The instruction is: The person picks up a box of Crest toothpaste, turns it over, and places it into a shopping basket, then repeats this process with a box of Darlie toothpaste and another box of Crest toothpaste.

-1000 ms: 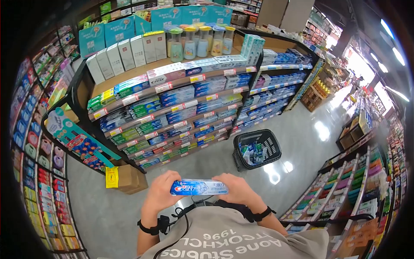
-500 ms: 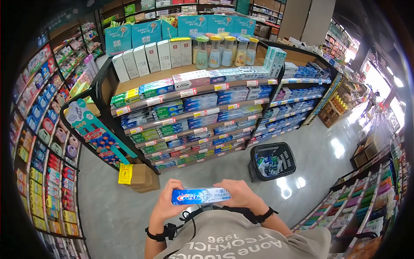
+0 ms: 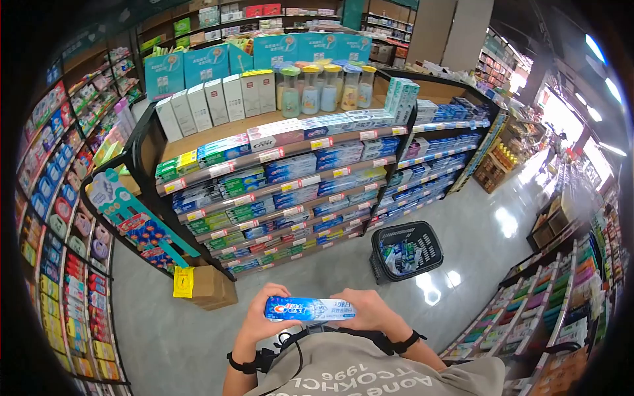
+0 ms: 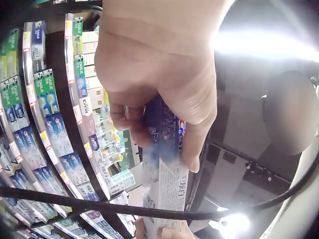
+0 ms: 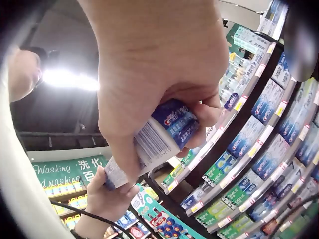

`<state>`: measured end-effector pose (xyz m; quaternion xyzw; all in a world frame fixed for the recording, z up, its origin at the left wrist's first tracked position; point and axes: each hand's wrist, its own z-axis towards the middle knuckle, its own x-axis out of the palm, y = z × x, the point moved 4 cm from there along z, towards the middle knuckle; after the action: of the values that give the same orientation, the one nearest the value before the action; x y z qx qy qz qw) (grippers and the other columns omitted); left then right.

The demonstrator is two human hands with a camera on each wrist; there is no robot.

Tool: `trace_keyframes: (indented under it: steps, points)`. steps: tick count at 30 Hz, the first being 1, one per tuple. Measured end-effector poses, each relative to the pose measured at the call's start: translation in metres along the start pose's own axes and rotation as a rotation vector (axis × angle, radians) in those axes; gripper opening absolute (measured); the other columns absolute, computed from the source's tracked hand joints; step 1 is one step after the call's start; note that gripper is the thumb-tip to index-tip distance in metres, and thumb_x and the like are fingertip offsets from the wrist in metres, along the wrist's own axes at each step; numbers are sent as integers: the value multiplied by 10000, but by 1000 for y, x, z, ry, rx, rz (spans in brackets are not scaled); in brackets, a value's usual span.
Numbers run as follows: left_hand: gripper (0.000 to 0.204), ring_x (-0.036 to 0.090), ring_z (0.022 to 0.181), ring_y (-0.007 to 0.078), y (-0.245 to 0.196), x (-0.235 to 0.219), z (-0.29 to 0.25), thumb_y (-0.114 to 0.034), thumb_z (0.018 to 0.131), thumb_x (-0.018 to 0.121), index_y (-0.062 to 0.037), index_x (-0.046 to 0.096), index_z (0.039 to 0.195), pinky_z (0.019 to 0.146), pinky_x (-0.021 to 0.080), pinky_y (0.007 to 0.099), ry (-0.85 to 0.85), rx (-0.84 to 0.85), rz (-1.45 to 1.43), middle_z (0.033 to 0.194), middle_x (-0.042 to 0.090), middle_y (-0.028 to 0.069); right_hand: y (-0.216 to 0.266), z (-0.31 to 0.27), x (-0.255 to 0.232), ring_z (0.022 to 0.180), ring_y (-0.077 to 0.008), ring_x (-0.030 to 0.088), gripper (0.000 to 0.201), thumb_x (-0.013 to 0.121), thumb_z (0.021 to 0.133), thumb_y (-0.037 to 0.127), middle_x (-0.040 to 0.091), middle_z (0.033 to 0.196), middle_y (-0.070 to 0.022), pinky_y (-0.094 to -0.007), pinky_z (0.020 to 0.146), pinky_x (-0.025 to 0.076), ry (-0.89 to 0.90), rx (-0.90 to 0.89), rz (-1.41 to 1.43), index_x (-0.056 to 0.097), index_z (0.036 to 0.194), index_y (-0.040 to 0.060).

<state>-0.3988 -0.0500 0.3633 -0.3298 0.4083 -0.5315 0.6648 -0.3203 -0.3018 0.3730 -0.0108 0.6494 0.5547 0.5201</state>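
Note:
In front of the shirt, both hands hold a blue and white Crest box point(image 3: 309, 309) level, its printed front facing up in the head view. The left hand point(image 3: 262, 313) grips the blue end; in the left wrist view that hand point(image 4: 162, 74) has its thumb and fingers on opposite sides of the box point(image 4: 167, 174). At the white end the right hand point(image 3: 364, 310) pinches it. The right wrist view shows the right hand point(image 5: 159, 84) curled round the box point(image 5: 154, 142), a barcode visible between thumb and fingers.
Shelves of toothpaste boxes point(image 3: 290, 168) stand ahead. A black basket point(image 3: 406, 251) holding several packages sits on the floor to their right. A cardboard box point(image 3: 211, 288) with a yellow bag point(image 3: 183, 282) is at the left; more shelving point(image 3: 522, 307) lines the right.
The head view has swung, shifting the shelves right and down, then partly back left and up. Both hands keep their hold on the box, which sits slightly lower in view than at first.

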Motion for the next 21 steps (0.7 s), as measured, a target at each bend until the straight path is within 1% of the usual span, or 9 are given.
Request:
trace_keyframes:
  steps: [2,5,8,11,14,17,21]
  points:
    - [621,651,989,240,2,2,6,-149,628,987,-71,595,1103,850,539,359,9,8,2,1087,647,127,4,-4,-3,914,-339,705,446,848,783,348,729,1021,-109,-410,788,567,-12,44,22,731,1150,123]
    - [605,648,975,244,8,13,4,-129,619,982,-70,601,1086,846,535,359,-1,7,1,1055,650,130,-4,-10,-3,833,-322,723,484,897,735,328,731,942,-107,-387,729,571,-56,23,7,750,1138,104]
    - [632,629,1014,232,12,24,1,-86,614,983,-64,570,1091,886,530,348,41,0,-13,1102,600,128,-9,-19,-7,847,-312,732,485,894,744,328,740,956,-110,-380,746,577,-43,54,-24,748,1147,101]
    - [632,625,1004,223,14,29,1,-95,612,985,-66,568,1087,880,527,340,39,-8,-28,1098,602,127,-10,-27,-4,857,-303,739,476,888,756,330,749,972,-114,-376,763,580,-46,108,38,746,1149,101]
    - [606,635,978,231,15,27,0,-125,624,982,-70,590,1083,858,523,353,-1,-54,-60,1074,622,123,-16,-30,5,861,-300,742,479,886,760,334,755,984,-121,-370,772,581,-59,102,69,743,1147,90]
    - [608,632,975,218,20,21,-2,-127,622,985,-69,588,1080,855,523,349,-11,-44,-71,1072,619,121,-14,-29,10,855,-306,741,487,887,759,331,754,983,-128,-368,771,580,-62,100,100,739,1144,72]
    - [610,631,963,207,15,18,0,-118,615,986,-66,588,1074,843,526,335,-24,-47,-69,1072,619,124,-12,-26,9,855,-311,740,499,886,756,345,755,983,-138,-371,775,581,-25,113,89,736,1135,57]
